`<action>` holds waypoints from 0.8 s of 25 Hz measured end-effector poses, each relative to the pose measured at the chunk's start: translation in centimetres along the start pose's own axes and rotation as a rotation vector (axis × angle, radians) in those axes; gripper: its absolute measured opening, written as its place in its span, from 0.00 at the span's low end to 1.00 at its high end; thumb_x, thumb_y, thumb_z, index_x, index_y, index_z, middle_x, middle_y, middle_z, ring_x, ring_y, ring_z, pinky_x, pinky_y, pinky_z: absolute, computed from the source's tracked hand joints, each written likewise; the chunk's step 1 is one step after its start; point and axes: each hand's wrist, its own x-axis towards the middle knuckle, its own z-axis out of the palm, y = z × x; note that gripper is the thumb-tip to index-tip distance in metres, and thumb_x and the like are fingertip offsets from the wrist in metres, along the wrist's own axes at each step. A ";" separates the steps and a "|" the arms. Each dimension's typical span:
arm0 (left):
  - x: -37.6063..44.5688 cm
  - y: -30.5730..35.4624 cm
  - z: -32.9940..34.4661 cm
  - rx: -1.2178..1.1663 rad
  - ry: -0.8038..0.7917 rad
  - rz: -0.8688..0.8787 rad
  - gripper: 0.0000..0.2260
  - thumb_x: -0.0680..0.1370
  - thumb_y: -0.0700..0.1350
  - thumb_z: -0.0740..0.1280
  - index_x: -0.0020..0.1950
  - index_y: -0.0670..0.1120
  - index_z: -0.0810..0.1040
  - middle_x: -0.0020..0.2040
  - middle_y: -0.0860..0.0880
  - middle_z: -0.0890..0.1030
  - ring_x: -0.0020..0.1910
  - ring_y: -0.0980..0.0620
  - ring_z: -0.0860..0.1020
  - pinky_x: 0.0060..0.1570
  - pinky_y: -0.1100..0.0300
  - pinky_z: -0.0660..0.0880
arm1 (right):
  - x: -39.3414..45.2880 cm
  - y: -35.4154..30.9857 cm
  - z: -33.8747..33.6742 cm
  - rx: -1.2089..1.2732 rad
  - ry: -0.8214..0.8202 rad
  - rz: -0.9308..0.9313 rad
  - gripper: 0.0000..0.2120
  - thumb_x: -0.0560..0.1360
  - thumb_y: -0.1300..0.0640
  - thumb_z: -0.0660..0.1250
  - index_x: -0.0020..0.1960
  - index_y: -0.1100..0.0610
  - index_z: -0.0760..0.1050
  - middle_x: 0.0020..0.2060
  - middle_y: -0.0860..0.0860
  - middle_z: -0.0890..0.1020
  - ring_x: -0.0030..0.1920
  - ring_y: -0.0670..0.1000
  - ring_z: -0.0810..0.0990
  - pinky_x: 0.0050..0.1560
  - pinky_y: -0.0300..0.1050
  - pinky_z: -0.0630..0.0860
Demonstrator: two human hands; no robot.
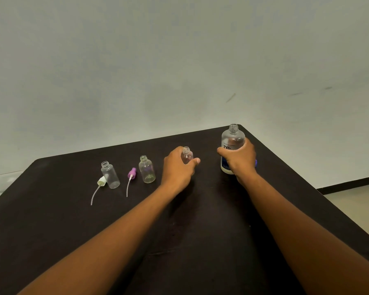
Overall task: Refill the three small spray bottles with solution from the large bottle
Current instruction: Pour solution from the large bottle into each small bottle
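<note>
Three small clear spray bottles stand uncapped in a row on the dark table (51,220). The left bottle (110,175) and the middle bottle (147,169) stand free. My left hand (177,169) is wrapped around the right small bottle (187,155), whose open neck shows above my fingers. The large clear bottle (232,143) with a blue label stands uncapped at the back right, and my right hand (240,159) grips its body. Both held bottles rest upright on the table.
A white spray cap (101,181) with a dip tube lies beside the left bottle. A purple spray cap (131,173) with its tube lies between the left and middle bottles. Something blue (256,162) peeks out behind my right hand. The table's right edge drops to the floor.
</note>
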 end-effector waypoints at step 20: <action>-13.7 0.8 -11.3 -0.212 0.002 0.084 0.06 0.83 0.46 0.66 0.59 0.49 0.73 0.52 0.59 0.77 0.51 0.62 0.76 0.51 0.67 0.72 | -13.8 -8.3 -3.2 -0.229 -0.348 -0.270 0.25 0.62 0.53 0.78 0.57 0.49 0.77 0.46 0.43 0.83 0.47 0.46 0.83 0.44 0.37 0.75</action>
